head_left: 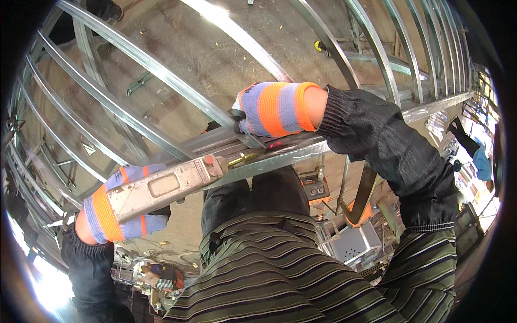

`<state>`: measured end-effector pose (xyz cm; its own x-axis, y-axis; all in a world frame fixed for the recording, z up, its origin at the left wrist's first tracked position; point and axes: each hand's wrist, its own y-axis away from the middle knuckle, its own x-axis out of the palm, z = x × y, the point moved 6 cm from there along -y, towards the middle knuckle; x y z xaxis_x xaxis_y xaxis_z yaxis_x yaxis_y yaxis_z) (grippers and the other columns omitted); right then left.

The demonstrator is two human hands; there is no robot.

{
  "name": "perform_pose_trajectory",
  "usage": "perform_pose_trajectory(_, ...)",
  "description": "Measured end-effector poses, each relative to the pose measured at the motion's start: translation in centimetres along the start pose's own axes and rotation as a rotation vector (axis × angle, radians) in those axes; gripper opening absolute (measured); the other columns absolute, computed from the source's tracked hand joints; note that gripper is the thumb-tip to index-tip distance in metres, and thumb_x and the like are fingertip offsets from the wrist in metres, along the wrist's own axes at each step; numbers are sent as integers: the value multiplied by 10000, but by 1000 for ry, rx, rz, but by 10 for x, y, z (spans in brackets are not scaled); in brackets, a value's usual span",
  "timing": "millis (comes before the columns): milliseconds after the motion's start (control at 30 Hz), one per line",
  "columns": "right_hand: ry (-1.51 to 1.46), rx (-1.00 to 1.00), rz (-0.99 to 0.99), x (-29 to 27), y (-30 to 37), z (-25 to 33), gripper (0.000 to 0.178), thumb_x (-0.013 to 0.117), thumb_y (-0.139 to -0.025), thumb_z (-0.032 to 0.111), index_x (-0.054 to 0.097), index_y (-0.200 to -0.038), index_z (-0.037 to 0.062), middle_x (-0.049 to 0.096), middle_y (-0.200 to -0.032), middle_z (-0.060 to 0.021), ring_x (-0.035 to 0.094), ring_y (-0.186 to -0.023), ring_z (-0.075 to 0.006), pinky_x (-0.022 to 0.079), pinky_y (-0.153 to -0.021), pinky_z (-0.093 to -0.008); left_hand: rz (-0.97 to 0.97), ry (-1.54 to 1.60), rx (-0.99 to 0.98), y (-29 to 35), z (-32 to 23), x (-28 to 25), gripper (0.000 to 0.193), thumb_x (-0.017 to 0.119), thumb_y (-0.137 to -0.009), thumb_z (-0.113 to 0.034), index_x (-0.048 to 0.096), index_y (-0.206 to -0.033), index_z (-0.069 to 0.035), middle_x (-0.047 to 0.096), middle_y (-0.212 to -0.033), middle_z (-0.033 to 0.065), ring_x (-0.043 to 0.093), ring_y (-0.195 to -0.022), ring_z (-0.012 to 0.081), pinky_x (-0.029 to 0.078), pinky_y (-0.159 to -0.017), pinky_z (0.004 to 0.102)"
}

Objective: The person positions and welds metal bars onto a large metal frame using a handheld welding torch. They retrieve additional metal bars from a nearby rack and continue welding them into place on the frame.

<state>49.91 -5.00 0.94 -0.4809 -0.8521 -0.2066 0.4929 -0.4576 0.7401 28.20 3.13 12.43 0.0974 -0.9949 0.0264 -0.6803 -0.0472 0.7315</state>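
Silver metal frame, large: a row of bars [377, 51] stood along a long rail [301, 154] that crossed in front of the wearer's waist. State of the work, as judged: the bars were in place along the rail, and attention lay on one joint, at the foot of the slanting bar [161, 72]. Whether that joint or its neighbours were fixed could not be told; seams were too small to read.

Hand tool [164, 188], one: boxy, pale grey, scuffed, lying aslant left of centre, its brass-coloured tip [242, 159] just beside that foot. Red spots [276, 144] showed on the rail, right of the tip.

Left hand [100, 209], striped glove: closed around the tool's rear, forearm rising from the lower left, wrist bent inward.

Right hand [276, 109], matching glove: back uppermost, fingers curled at the slanting bar's lower end; whether they gripped it could not be told. Right elbow bent out wide, black-sleeved forearm [371, 126] reaching leftward above the rail.
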Motion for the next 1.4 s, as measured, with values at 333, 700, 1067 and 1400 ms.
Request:
perform_pose_trajectory(333,13,-67,-68,1,-4,0,319,592,-893,267,733,-966,-10,729,-935,-255,717,-907,-411,553,-795,-473,75,-48,54,-13,18,0,528,758,-738,-65,680,-1261,-63,718,-985,67,658,-835,202,527,-743,321)
perform_pose_trajectory(700,20,-38,-44,2,-5,-1,293,585,-887,245,733,-960,4,724,-856,-228,712,-824,-389,545,-750,-460,54,-108,39,-10,2,-4,539,779,-728,-70,681,-1258,-75,711,-1042,67,674,-913,226,538,-789,336)
perform_pose_trajectory(1067,87,-75,8,5,-8,0,311,637,-886,289,745,-1053,48,723,-909,-204,716,-901,-359,542,-809,-457,229,-74,-32,-28,-14,4,540,718,-784,-45,656,-1318,-101,739,-1070,60,688,-924,201,547,-796,320)
perform_pose_trajectory(1400,-16,-9,14,5,-7,-6,325,644,-877,242,737,-1124,53,735,-954,-192,714,-913,-356,543,-812,-448,248,-22,-51,-28,-9,8,571,686,-806,-1,630,-1364,-105,749,-1077,52,692,-945,174,552,-814,305)
